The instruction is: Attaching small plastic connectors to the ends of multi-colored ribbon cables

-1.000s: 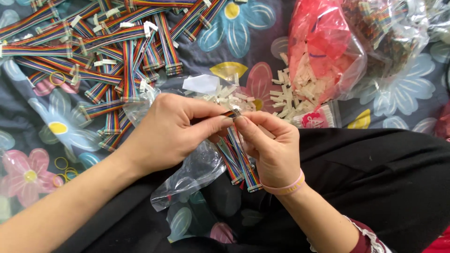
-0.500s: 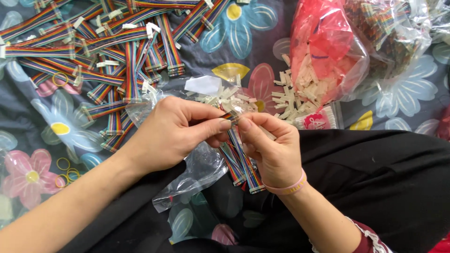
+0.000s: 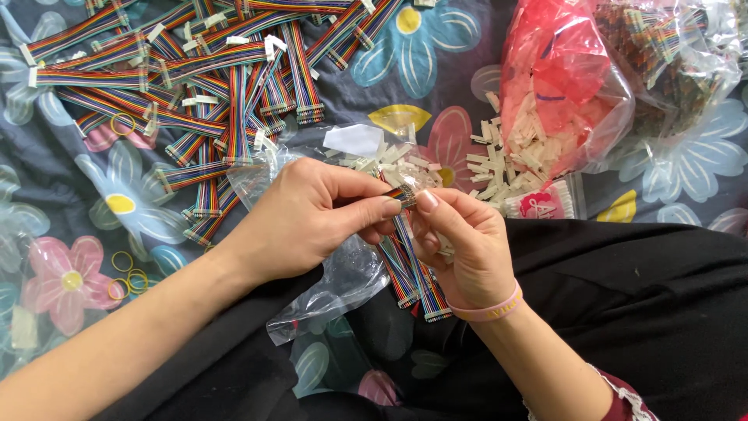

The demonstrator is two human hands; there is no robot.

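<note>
My left hand (image 3: 312, 214) and my right hand (image 3: 460, 242) meet over my lap. Between their fingertips they pinch the end of a rainbow ribbon cable (image 3: 405, 195). Other cables of the same bundle (image 3: 417, 284) hang down from my right hand. A small clear bag (image 3: 343, 281) with white plastic connectors (image 3: 389, 160) lies under my hands. Whether a connector sits on the cable's end is hidden by my fingers.
A heap of rainbow ribbon cables (image 3: 210, 86) covers the flowered cloth (image 3: 54, 234) at the upper left. Loose white connectors (image 3: 506, 164) spill from a red plastic bag (image 3: 557, 78). A clear bag of cables (image 3: 674, 62) lies top right. Yellow rubber bands (image 3: 128, 277) lie left.
My hands have stayed together on the cable's end, with only small finger shifts. The view has drifted a little.
</note>
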